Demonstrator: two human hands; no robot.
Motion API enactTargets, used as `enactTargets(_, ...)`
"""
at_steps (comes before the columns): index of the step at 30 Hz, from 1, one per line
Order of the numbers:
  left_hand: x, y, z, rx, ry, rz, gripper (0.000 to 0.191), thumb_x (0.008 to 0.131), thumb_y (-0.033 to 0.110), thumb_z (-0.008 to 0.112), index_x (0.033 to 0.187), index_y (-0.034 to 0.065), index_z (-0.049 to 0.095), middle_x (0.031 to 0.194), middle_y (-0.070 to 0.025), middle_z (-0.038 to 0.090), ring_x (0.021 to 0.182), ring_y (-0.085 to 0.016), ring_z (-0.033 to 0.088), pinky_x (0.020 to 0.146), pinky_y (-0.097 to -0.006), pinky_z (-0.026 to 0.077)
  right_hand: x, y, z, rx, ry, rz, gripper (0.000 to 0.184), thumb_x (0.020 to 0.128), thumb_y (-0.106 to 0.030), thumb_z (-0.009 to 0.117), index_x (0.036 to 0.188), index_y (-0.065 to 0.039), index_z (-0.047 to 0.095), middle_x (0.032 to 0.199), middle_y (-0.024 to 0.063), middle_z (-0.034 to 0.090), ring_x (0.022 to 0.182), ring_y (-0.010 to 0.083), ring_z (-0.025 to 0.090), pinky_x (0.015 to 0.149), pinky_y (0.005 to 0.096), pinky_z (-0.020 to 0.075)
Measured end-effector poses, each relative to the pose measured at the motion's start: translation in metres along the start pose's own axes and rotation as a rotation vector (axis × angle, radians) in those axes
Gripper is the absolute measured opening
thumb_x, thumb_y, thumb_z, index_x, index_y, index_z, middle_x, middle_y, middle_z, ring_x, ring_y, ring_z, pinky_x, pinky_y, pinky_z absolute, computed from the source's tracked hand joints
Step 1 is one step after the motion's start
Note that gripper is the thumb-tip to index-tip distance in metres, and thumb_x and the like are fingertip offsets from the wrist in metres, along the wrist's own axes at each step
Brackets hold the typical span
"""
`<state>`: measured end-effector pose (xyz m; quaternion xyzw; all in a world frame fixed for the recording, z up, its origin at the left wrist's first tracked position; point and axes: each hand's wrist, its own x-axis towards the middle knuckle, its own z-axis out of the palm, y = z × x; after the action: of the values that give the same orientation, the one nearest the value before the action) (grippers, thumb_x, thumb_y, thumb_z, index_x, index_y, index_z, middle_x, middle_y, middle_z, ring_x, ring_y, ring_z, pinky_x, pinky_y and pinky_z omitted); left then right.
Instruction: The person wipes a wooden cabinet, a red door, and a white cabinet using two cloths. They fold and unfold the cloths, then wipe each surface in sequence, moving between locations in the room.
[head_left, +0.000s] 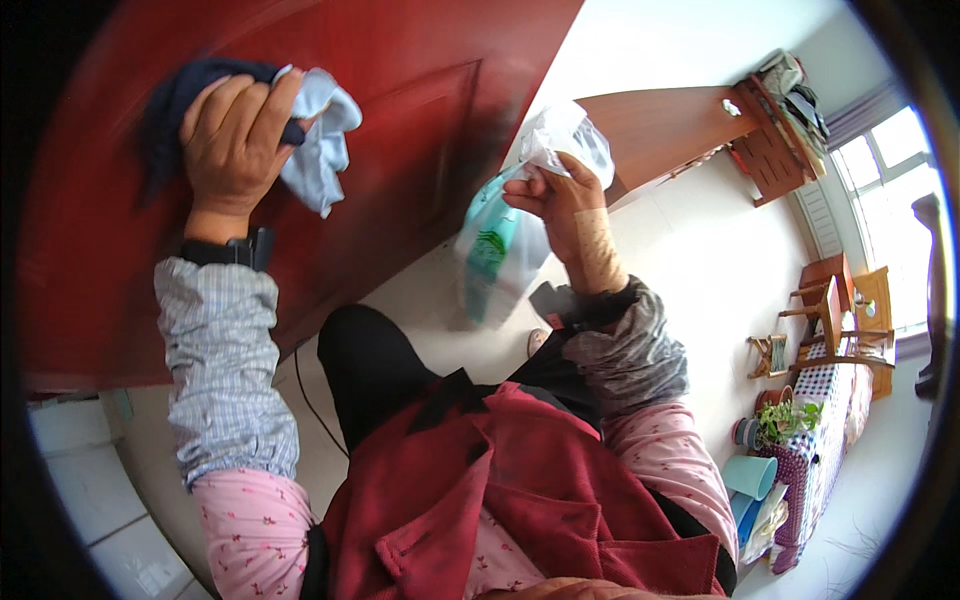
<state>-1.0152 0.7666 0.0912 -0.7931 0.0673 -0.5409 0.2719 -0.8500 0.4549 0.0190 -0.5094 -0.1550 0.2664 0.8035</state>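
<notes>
My left hand (236, 139) grips a dark navy cloth (169, 112) and a light blue cloth (322, 142), close to or against the panel of a red wooden door (390, 135). Some of the navy cloth pokes out between my fingers. In my right hand (562, 195) is the bunched top of a translucent plastic bag (506, 255), which hangs down with something teal in or on it and a green print. Whether the cloths are separate pieces cannot be told. Dark bands sit at both wrists.
A long brown wooden piece of furniture (660, 135) stands beyond the door. A small folding stool (769, 356), a potted plant (784, 424), a light teal bin (750, 476) and a table with a checked cloth (817, 390) are at the right. A black cable (311, 416) lies at the lower left.
</notes>
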Motion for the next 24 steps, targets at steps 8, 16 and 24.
enactTargets(8,0.001,0.000,0.000,0.051,-0.025,0.014,0.035,0.080,0.021,0.074,0.115,0.0167,0.069,0.085,0.0029,0.059,0.092,-0.017,0.060,0.088,-0.0356,0.051,0.018,-0.006,0.004,0.060,0.005,-0.135,0.011,0.097,-0.007,0.049,0.095,0.001,0.056,0.075,0.0063,0.055,0.075,0.0262,0.068,0.076,0.0410,0.0613)
enactTargets(16,-0.002,0.001,0.005,0.091,-0.005,0.013,0.035,0.085,0.027,0.075,0.118,0.0188,0.068,0.087,0.0047,0.059,0.092,-0.016,0.060,0.089,-0.0357,0.051,0.031,0.030,0.024,-0.269,-0.216,0.025,0.015,0.095,-0.004,0.050,0.106,0.005,0.056,0.082,0.0119,0.063,0.076,0.0219,0.069,0.074,0.0332,0.0573)
enactTargets(24,-0.003,-0.002,0.007,0.106,0.003,0.049,0.044,0.078,0.033,0.084,0.115,0.0173,0.067,0.090,0.0032,0.060,0.092,-0.018,0.060,0.087,-0.0362,0.052,-0.001,0.051,-0.009,-0.712,-0.331,-0.286,0.046,0.093,-0.018,0.068,0.132,-0.003,0.050,0.102,0.0133,0.070,0.094,0.0226,0.069,0.083,0.0331,0.0537)
